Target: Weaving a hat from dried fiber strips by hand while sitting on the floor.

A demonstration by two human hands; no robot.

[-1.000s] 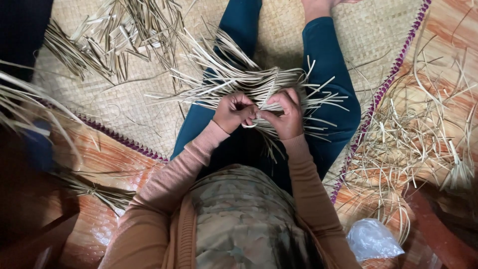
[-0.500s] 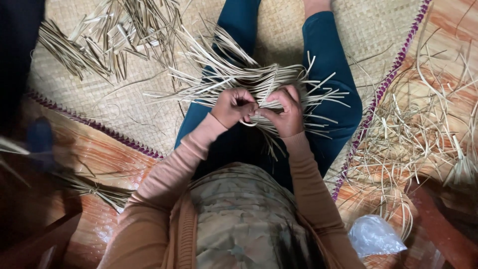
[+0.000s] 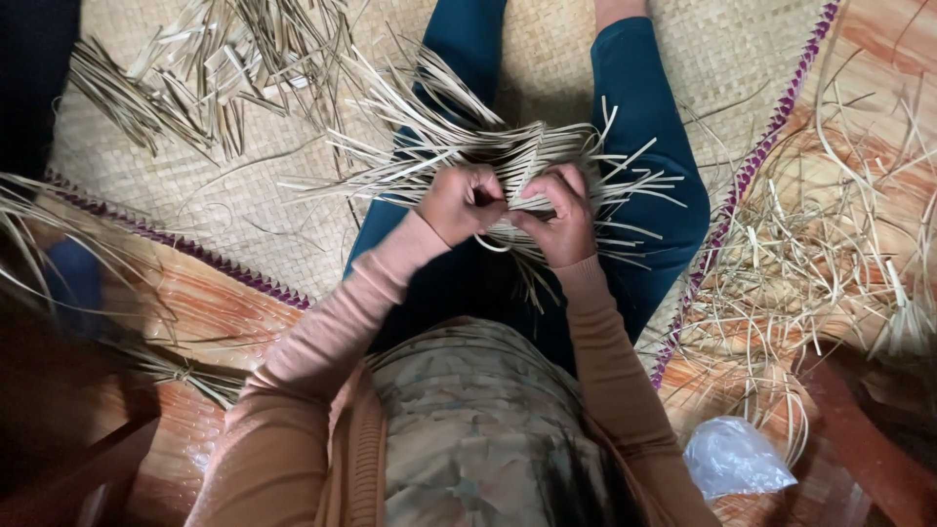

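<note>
Both hands (image 3: 512, 210) amid thin, stiff straw strips (image 3: 468, 146)

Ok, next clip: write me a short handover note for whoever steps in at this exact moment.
Left hand and right hand: both closed on the half-woven straw piece held over the lap, knuckles close together at its near edge.
Things: loose strips fan out from the piece on both sides. A pile of cut straw lies on the woven mat to the left; tangled straw scraps lie right; a clear plastic bag lies near right.
Done: a woven band exists.
Left: many strip ends unwoven.
</note>
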